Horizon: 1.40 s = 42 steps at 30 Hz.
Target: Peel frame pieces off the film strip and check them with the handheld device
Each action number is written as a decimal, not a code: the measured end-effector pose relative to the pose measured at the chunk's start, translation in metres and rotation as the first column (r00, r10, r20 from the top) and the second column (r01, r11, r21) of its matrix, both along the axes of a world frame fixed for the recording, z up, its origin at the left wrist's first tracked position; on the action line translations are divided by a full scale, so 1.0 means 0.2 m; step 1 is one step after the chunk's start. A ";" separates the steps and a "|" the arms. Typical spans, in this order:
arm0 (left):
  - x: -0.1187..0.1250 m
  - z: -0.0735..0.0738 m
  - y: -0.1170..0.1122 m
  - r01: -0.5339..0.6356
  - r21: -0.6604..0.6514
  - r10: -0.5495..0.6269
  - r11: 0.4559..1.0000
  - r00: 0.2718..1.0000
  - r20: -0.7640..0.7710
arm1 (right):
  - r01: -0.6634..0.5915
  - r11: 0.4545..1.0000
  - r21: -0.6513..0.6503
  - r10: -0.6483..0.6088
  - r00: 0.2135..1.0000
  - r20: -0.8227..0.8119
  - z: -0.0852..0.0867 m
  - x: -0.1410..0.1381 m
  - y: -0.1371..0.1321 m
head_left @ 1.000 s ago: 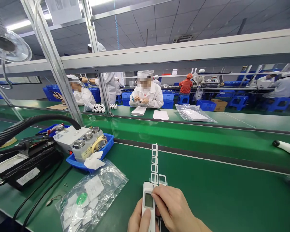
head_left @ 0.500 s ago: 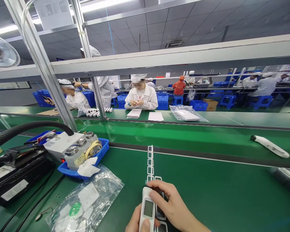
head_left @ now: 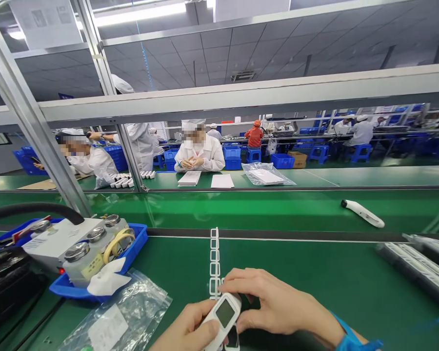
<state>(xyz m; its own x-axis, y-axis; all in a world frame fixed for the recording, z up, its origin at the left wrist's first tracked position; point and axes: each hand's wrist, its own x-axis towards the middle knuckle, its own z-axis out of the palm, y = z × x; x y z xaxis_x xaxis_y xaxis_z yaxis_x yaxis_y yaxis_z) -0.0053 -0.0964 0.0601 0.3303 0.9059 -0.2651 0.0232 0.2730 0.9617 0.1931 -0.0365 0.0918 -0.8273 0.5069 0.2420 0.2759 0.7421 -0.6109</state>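
Note:
My left hand [head_left: 185,331] grips a small white handheld device [head_left: 222,318] with a grey screen, tilted to the right, low in the middle of the view. My right hand [head_left: 278,307] lies over the device's far side, fingers curled and pressing beside the screen. A strip of white square frames [head_left: 214,261] runs away from my hands across the green mat [head_left: 314,278]. Dark square pieces show under the device, partly hidden by my hands.
A blue tray [head_left: 139,236] with metal-capped bottles and a grey box sits at left, a clear plastic bag [head_left: 120,317] in front of it. A white device [head_left: 362,213] lies on the conveyor at right. Trays of parts [head_left: 417,263] sit far right. Co-workers in white coats work opposite.
The device has tipped from upright to leaning right. My right hand has shifted further over it. The view has swung down and right; the white device on the conveyor has drifted left.

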 end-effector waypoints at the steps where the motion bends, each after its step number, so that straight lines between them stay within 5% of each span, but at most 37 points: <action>1: 0.00 0.02 0.05 0.070 -0.044 -0.070 0.997 0.997 0.009 | 0.005 1.000 0.012 -0.005 1.000 0.018 0.01 0.02 0.01; 3: 0.00 0.02 0.16 0.065 -0.060 -0.063 0.996 0.998 0.027 | 0.045 0.999 0.024 -0.046 0.998 0.047 0.01 0.06 0.07; 6: -0.03 -0.07 0.33 -0.305 0.117 0.304 0.945 0.952 0.026 | 0.301 0.954 -0.018 -0.299 0.951 0.080 -0.07 0.13 0.28; 7: -0.04 -0.12 0.37 -0.412 0.195 0.419 0.890 0.908 0.003 | 0.456 0.889 -0.035 -0.452 0.888 0.086 -0.10 0.15 0.38; 8: -0.06 -0.16 0.40 -0.448 0.270 0.474 0.852 0.879 -0.040 | 0.639 0.767 -0.053 -0.633 0.768 0.095 -0.13 0.18 0.49; 13: -0.12 -0.29 0.39 0.007 0.442 0.212 0.897 0.871 -0.443 | 0.938 0.346 0.020 -0.938 0.344 0.049 -0.25 0.33 0.95; 17: -0.12 -0.28 0.34 0.180 0.348 0.075 0.920 0.791 -0.607 | 0.976 0.212 0.055 -0.977 0.212 0.003 -0.34 0.39 1.04; 20: -0.10 -0.26 0.34 0.195 0.339 0.065 0.920 0.779 -0.624 | 0.966 0.243 0.085 -0.961 0.252 -0.116 -0.40 0.36 0.98; 26: -0.09 -0.28 0.36 0.197 0.425 0.112 0.884 0.792 -0.600 | 0.708 0.701 0.083 -0.689 0.703 -0.177 -0.46 0.02 0.76; 29: -0.09 -0.31 0.37 0.194 0.481 0.145 0.855 0.801 -0.581 | 0.566 0.824 0.017 -0.550 0.806 -0.219 -0.47 -0.13 0.66; 33: -0.10 -0.34 0.37 0.172 0.469 0.153 0.866 0.802 -0.577 | 0.487 0.861 -0.146 -0.507 0.805 -0.309 -0.50 -0.21 0.57; 36: -0.08 -0.35 0.37 0.033 0.487 0.229 0.873 0.853 -0.469 | 0.429 0.842 -0.326 -0.532 0.759 -0.374 -0.53 -0.20 0.55; 39: -0.02 -0.34 0.37 -0.144 0.447 0.227 0.883 0.964 -0.137 | 0.362 0.801 -0.478 -0.571 0.703 -0.425 -0.55 -0.19 0.54; 42: 0.05 -0.34 0.35 -0.149 0.263 0.105 0.953 0.979 0.175 | 0.302 0.766 -0.567 -0.597 0.660 -0.456 -0.55 -0.19 0.52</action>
